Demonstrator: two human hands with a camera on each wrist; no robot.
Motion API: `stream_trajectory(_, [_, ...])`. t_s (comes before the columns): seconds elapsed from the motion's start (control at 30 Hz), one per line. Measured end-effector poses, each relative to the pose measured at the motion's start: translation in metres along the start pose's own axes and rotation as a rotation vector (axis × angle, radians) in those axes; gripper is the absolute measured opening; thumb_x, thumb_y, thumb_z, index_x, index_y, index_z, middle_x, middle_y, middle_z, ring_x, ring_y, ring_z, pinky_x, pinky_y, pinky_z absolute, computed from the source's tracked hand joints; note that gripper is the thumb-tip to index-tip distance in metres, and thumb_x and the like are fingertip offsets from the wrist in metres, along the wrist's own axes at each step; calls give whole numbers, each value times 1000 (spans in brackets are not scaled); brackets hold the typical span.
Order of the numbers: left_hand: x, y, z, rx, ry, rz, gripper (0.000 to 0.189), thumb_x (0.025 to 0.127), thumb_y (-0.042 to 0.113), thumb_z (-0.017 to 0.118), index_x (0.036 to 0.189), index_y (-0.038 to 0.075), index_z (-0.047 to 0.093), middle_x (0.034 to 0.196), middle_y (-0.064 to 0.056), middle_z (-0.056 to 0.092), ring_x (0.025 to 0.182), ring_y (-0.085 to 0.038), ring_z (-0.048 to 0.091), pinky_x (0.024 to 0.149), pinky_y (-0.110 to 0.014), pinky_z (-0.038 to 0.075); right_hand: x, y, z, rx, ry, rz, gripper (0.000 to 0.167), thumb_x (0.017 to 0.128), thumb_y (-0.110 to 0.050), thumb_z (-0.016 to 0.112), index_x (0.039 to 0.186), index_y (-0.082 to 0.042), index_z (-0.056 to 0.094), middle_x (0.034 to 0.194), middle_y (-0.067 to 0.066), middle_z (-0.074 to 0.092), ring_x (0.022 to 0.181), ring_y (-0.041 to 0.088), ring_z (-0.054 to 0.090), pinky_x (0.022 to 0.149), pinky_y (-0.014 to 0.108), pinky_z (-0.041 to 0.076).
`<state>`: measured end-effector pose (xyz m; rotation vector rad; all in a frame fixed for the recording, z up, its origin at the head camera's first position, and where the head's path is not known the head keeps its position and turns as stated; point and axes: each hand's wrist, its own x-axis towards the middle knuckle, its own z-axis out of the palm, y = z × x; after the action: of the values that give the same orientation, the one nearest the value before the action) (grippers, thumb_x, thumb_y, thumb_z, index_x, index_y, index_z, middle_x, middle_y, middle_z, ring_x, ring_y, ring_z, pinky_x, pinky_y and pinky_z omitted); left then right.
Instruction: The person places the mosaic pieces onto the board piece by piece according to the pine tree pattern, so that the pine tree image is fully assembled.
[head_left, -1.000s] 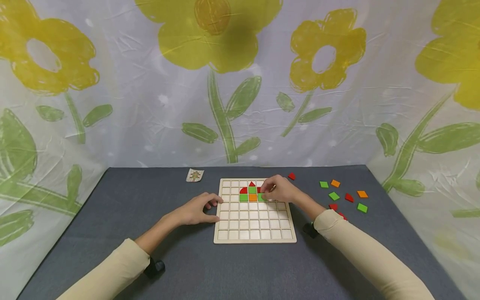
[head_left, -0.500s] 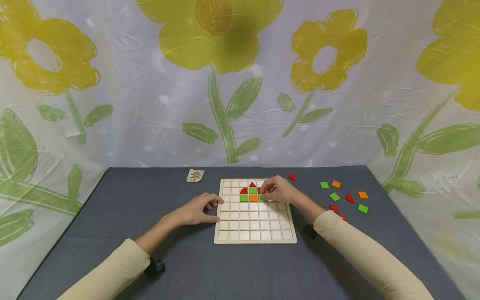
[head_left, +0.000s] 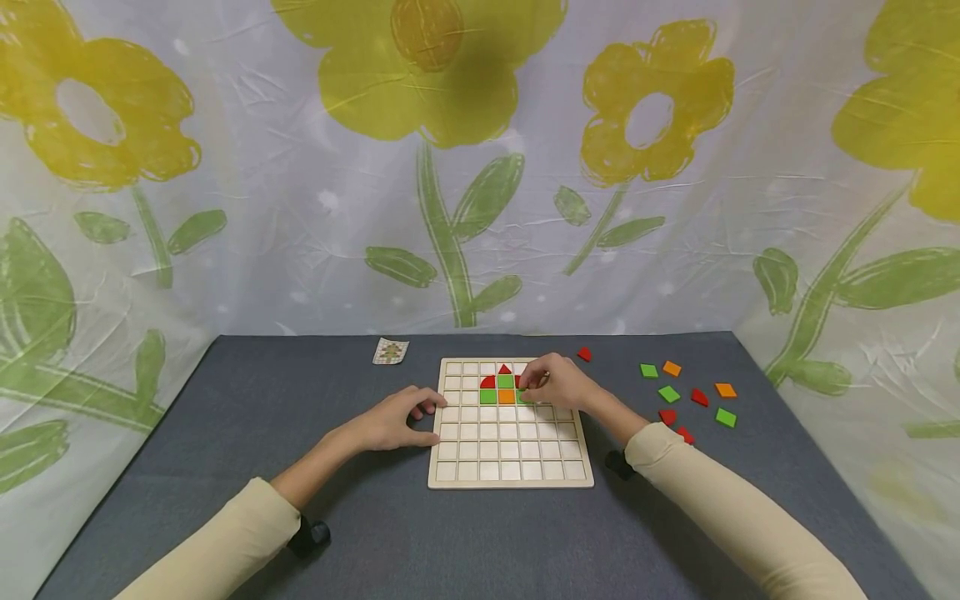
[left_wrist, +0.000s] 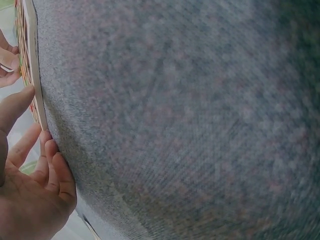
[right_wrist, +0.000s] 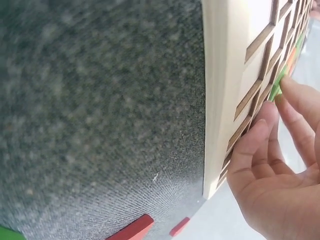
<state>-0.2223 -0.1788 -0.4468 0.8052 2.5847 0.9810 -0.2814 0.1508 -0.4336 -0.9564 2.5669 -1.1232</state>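
A square wooden grid board [head_left: 510, 483] lies on the dark table. In its upper cells sit a red triangle tile [head_left: 505, 369], a red quarter-round tile [head_left: 487, 382], two green square tiles [head_left: 506, 381] and an orange square tile [head_left: 506, 397]. My left hand [head_left: 397, 419] rests at the board's left edge, thumb and fingers spread apart. Over the upper right cells, my right hand [head_left: 558, 381] has thumb and forefinger at another green square tile [right_wrist: 278, 84], pinching it in its cell. A red tile [head_left: 517, 381] shows partly behind those fingers.
Loose green [head_left: 669, 393], orange [head_left: 725, 389] and red tiles [head_left: 699, 397] lie scattered right of the board. One red tile [head_left: 584, 354] is by its upper right corner. A small patterned card [head_left: 391, 351] lies at the back left. A flowered cloth [head_left: 300, 250] hangs behind.
The right hand's fingers shift very slightly at the green square tile. The left hand and the board stay where they were.
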Motion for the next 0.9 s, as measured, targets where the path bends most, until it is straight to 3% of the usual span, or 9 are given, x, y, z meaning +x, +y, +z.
stream_trajectory(0.3, [1,0,0,5,-1,-6,51,91,22,81,134,5,59,112,-6,53,101,-25,55,90,-46,47,-1,7,-8,20,-11,-50,7,90,-2,78,95,1,75,88,7,69,81,22,64,77,35,56])
stream_trajectory(0.5, [1,0,0,3,-1,-5,50,91,22,81,133,5,59,112,-6,53,102,-26,55,91,-46,47,-15,5,-26,61,-2,-69,9,93,-1,73,98,7,73,94,13,69,86,30,64,79,37,56])
stream_trajectory(0.9, [1,-1,-1,8,3,-4,50,90,22,81,132,5,60,112,-5,54,101,-23,55,91,-45,47,-52,34,-52,114,-37,21,17,94,-4,74,106,7,72,95,12,68,82,33,64,72,33,54])
